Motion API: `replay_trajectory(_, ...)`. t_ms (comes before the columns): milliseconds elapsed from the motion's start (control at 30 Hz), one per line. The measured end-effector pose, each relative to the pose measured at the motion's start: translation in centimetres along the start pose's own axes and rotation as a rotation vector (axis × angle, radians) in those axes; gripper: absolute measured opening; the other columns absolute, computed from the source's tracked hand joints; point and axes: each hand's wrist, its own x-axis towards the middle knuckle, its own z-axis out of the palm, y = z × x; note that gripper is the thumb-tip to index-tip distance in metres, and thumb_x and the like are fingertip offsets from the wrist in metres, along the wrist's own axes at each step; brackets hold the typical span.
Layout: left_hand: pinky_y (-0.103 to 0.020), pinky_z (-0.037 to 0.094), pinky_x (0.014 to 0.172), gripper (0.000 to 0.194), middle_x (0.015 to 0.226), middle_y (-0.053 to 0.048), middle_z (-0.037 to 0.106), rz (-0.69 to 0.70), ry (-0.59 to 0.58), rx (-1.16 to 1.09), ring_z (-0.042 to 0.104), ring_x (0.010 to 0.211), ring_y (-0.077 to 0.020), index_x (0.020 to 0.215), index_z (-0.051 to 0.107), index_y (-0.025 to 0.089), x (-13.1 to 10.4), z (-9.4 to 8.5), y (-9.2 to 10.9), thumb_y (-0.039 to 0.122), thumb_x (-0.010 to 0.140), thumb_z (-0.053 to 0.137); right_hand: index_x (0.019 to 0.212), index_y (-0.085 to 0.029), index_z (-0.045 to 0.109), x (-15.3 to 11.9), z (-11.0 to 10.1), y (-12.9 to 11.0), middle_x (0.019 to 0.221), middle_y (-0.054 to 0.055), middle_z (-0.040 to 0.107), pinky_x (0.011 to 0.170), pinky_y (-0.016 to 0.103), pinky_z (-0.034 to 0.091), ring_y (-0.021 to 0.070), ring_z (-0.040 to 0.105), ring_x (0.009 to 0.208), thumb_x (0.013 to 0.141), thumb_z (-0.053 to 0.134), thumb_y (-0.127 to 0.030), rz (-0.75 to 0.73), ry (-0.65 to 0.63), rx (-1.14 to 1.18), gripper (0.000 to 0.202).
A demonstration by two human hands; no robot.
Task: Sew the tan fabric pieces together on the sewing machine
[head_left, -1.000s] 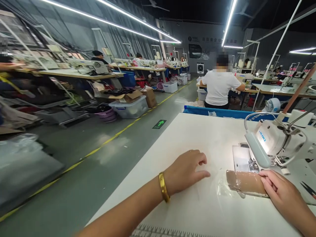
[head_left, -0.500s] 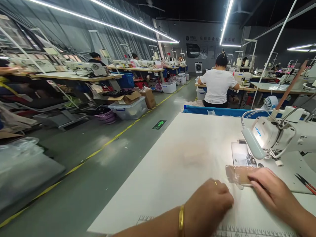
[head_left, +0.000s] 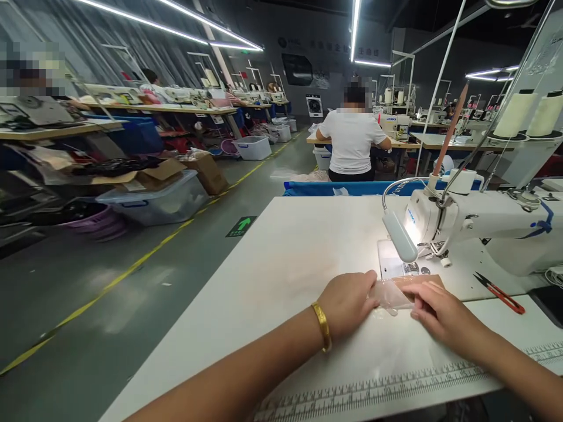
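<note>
A brown strip (head_left: 428, 281) with clear plastic film (head_left: 391, 295) over its left part lies on the white table, just in front of the sewing machine's (head_left: 424, 220) needle area. My left hand (head_left: 349, 302), with a gold bangle at the wrist, pinches the left end of the film between thumb and fingers. On the strip's right part rests my right hand (head_left: 444, 313), its fingers bent and pressed on the film and strip. The machine's lamp lights the plate behind them.
Red-handled snips (head_left: 499, 293) lie right of my right hand. A dark object (head_left: 548, 305) sits at the right edge. A ruler strip (head_left: 373, 390) runs along the table's front. Ahead, a person in a white shirt (head_left: 350, 140) sits at another machine. Bins line the aisle at left.
The view has turned to the right. My left hand has moved up to the plastic film and closed on its left end. My right hand stays at the strip.
</note>
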Motion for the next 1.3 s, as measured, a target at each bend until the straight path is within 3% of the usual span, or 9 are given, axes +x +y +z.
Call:
replay_trajectory(100, -0.032, 0.043, 0.062, 0.013, 0.072, -0.004, 0.065, 0.040, -0.096, 0.099, 0.062, 0.068, -0.0229, 0.077, 0.059, 0.020, 0.6, -0.9, 1.4, 0.025, 0.090, 0.060, 0.123, -0.025, 0.065, 0.1, -1.6, -0.5, 0.097, 0.004, 0.067, 0.088, 0.039, 0.052, 0.0240, 0.061, 0.098, 0.099, 0.051, -0.016, 0.023, -0.025, 0.044, 0.029)
replay_trajectory(167, -0.034, 0.045, 0.067, 0.016, 0.079, -0.005, 0.065, 0.109, -0.008, 0.092, 0.062, 0.076, -0.0248, 0.080, 0.058, 0.020, 1.0, -1.5, 2.3, 0.032, 0.087, 0.066, 0.119, -0.026, 0.065, 0.4, -2.4, -0.9, 0.096, 0.003, 0.067, 0.089, 0.038, 0.052, 0.0235, 0.061, 0.099, 0.098, 0.052, -0.015, -0.003, -0.067, 0.062, 0.027)
replay_trajectory(233, -0.035, 0.047, 0.075, 0.023, 0.092, -0.006, 0.067, 0.229, 0.066, -0.044, 0.062, 0.085, -0.0251, 0.089, 0.059, 0.020, 1.7, -1.6, 2.9, 0.038, 0.084, 0.072, 0.115, -0.027, 0.066, 0.6, -2.8, -1.3, 0.097, 0.003, 0.067, 0.088, 0.036, 0.052, 0.0237, 0.060, 0.102, 0.098, 0.054, -0.017, -0.042, -0.109, 0.096, 0.024)
replay_trajectory(333, -0.029, 0.044, 0.072, 0.019, 0.085, 0.001, 0.063, 0.334, -0.081, -0.323, 0.058, 0.077, -0.0186, 0.084, 0.056, 0.021, 3.1, -0.8, 2.7, 0.028, 0.078, 0.072, 0.116, -0.027, 0.066, 0.9, -3.0, -1.1, 0.104, 0.003, 0.067, 0.085, 0.033, 0.052, 0.0223, 0.060, 0.102, 0.095, 0.060, -0.019, -0.018, -0.125, 0.197, 0.024)
replay_trajectory(500, -0.027, 0.035, 0.062, 0.012, 0.070, 0.004, 0.049, 0.157, -0.158, -0.552, 0.046, 0.067, -0.0145, 0.071, 0.050, 0.021, 3.5, 0.0, 1.1, 0.024, 0.079, 0.057, 0.108, -0.025, 0.067, 0.8, -3.9, 0.6, 0.089, -0.001, 0.064, 0.071, 0.026, 0.049, 0.0168, 0.061, 0.081, 0.086, 0.060, -0.011, 0.132, -0.189, 0.254, 0.027)
replay_trajectory(667, -0.026, 0.035, 0.060, 0.011, 0.075, 0.004, 0.052, 0.136, -0.302, -0.584, 0.046, 0.069, -0.0150, 0.075, 0.051, 0.021, 2.9, -0.8, 0.3, 0.025, 0.072, 0.060, 0.085, -0.022, 0.066, 1.4, -4.2, 1.2, 0.085, -0.002, 0.061, 0.064, 0.024, 0.045, 0.0149, 0.056, 0.073, 0.090, 0.058, -0.019, 0.163, -0.103, 0.334, 0.010)
replay_trajectory(900, -0.025, 0.039, 0.059, 0.014, 0.072, 0.004, 0.057, 0.069, -0.220, -0.752, 0.051, 0.067, -0.0159, 0.083, 0.056, 0.022, 3.3, -0.4, 0.6, 0.027, 0.070, 0.058, 0.122, -0.028, 0.069, 1.6, -2.0, -0.7, 0.110, 0.005, 0.070, 0.101, 0.041, 0.050, 0.0267, 0.060, 0.114, 0.094, 0.068, -0.039, 0.059, -0.058, 0.263, 0.030)
replay_trajectory(1100, -0.026, 0.041, 0.062, 0.015, 0.068, 0.003, 0.058, -0.003, -0.258, -0.821, 0.053, 0.066, -0.0168, 0.080, 0.060, 0.020, 3.1, -0.8, 0.1, 0.029, 0.068, 0.056, 0.098, -0.023, 0.068, 1.3, -2.0, 0.2, 0.088, -0.001, 0.064, 0.068, 0.027, 0.046, 0.0172, 0.057, 0.077, 0.095, 0.056, -0.027, 0.262, -0.012, 0.375, 0.012)
replay_trajectory(1300, -0.028, 0.045, 0.065, 0.035, 0.065, 0.001, 0.056, 0.018, -0.164, -0.779, 0.053, 0.065, -0.0168, 0.063, 0.052, 0.020, 3.4, -0.5, 0.1, 0.049, 0.083, 0.055, 0.090, -0.022, 0.065, 1.2, -2.2, 1.6, 0.084, 0.000, 0.062, 0.066, 0.027, 0.041, 0.0176, 0.054, 0.075, 0.099, 0.054, -0.039, 0.331, 0.090, 0.401, 0.022)
